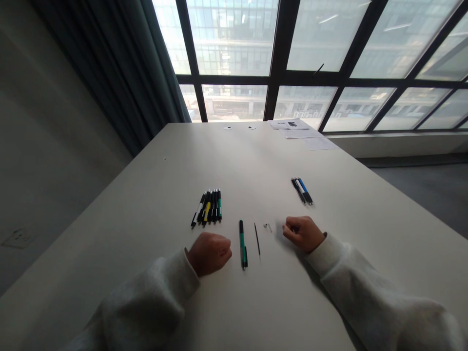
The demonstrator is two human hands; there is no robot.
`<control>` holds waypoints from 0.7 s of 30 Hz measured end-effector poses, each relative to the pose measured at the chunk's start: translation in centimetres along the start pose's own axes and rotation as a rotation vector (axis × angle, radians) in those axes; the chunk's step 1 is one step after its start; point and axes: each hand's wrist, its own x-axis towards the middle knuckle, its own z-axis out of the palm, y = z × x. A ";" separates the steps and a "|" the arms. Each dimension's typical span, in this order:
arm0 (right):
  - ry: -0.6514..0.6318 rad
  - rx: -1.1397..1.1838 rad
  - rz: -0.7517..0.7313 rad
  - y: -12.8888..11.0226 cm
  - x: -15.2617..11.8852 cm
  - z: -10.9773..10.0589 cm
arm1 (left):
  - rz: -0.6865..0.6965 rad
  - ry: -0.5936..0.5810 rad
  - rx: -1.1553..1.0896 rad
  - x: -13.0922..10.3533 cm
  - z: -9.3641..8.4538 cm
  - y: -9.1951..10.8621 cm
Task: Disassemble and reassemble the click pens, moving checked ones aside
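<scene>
My left hand (209, 253) rests on the table as a fist, just left of a green and black pen (243, 246). The pen lies by itself, its clip toward me. Beside it is a thin dark pen refill (257, 240). Two tiny parts lie past the refill: a small silvery piece (265, 225) and what looks like a spring (270, 227). To the right of these, my right hand (302, 234) is also closed in a fist. Nothing shows in either fist, and neither touches the pen parts.
A row of several pens (207, 208), with white, yellow and green barrels among them, lies beyond my left hand. Another small group of pens (302, 191), one blue, lies beyond my right. Paper sheets (300, 132) lie at the white table's (234, 165) far edge, near the window.
</scene>
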 end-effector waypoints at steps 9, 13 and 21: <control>-0.010 -0.034 -0.011 0.0 -0.1 0.1 | -0.024 -0.012 -0.021 0.0 0.2 0.0; -0.032 -0.062 -0.021 -0.2 -0.1 -0.1 | -0.065 -0.016 -0.044 -0.1 0.2 0.1; -0.079 -0.245 -0.034 -6.5 -1.5 0.9 | -0.562 0.021 -0.238 2.7 -1.6 2.1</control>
